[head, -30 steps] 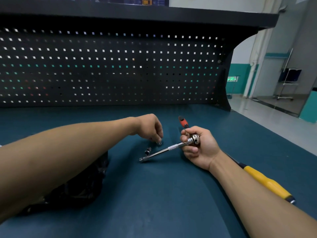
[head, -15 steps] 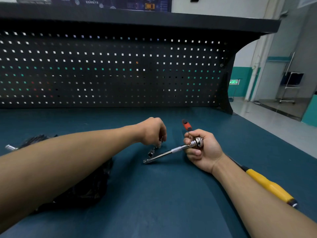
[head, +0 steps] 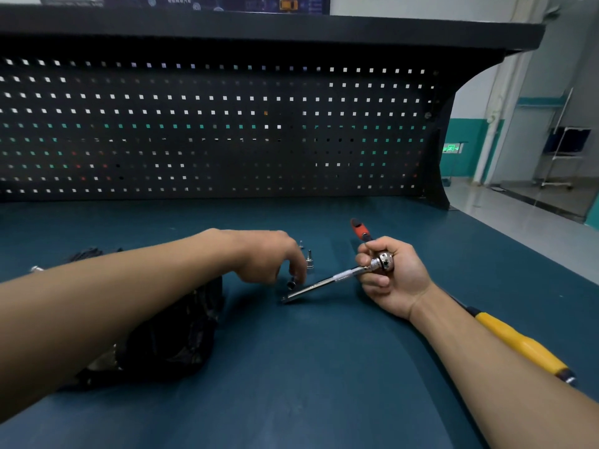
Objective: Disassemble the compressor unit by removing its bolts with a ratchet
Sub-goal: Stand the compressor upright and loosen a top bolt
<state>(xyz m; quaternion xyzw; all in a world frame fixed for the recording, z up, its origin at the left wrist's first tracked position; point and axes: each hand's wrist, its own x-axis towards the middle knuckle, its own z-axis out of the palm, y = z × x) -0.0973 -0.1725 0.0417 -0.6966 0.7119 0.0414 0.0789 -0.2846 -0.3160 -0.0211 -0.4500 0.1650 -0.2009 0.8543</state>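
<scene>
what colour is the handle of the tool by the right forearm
The handle is yellow, with a dark end cap; clearest in the head view.

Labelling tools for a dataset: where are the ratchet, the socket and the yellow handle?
ratchet [head: 385, 262], head view, its round chrome head.
socket [head: 291, 283], head view, its side.
yellow handle [head: 518, 343], head view, middle of the grip.

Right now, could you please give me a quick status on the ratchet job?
Right grip holds ratchet, extension bar tip on bench. Left grip at small socket, pinch unclear. Black unit mostly hidden beneath left forearm; yellow-handled tool beside right forearm.
</scene>
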